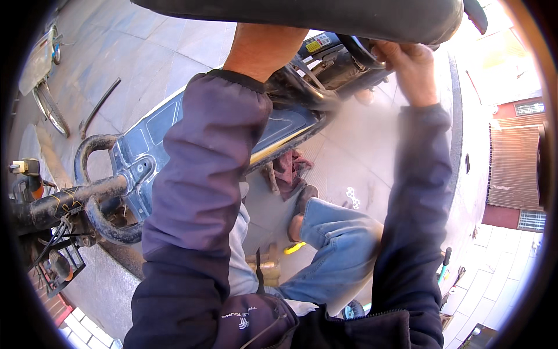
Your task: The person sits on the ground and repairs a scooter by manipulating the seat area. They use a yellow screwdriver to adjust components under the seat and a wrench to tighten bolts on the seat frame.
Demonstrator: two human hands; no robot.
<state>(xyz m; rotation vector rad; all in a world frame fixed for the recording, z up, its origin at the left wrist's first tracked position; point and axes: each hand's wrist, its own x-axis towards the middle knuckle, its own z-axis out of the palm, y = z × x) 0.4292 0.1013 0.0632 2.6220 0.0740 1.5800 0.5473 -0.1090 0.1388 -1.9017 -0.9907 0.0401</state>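
Both arms reach up under the raised black seat (302,14) of a scooter (174,128) that stands on the paved floor (145,41). The left hand (264,46) goes up beneath the seat's underside at the top middle of the view; only its wrist and back show, the fingers are hidden by the seat, so I cannot tell whether it is clenched or released. The right hand (410,64) is near the upper right, its fingers curled around a dark curved tube (356,51) in the frame just below the seat's rear edge, grasping it. Between the two hands lie dark metal frame parts and a small yellow label (314,45).

Below the left sleeve runs the scooter's grey-blue footboard (154,125), ending at the left in a black curved guard bar (93,145) and a wrapped black bar (64,200). The person's knee in blue jeans (337,232) is bent under the arms, with a dark shoe (303,200) on the floor beside a reddish cloth (290,166). A small white multi-hole wrench (352,198) lies on the floor to the right of the shoe, and a yellow-handled tool (294,248) lies near the knee. A bicycle wheel (49,107) stands at the far left edge.
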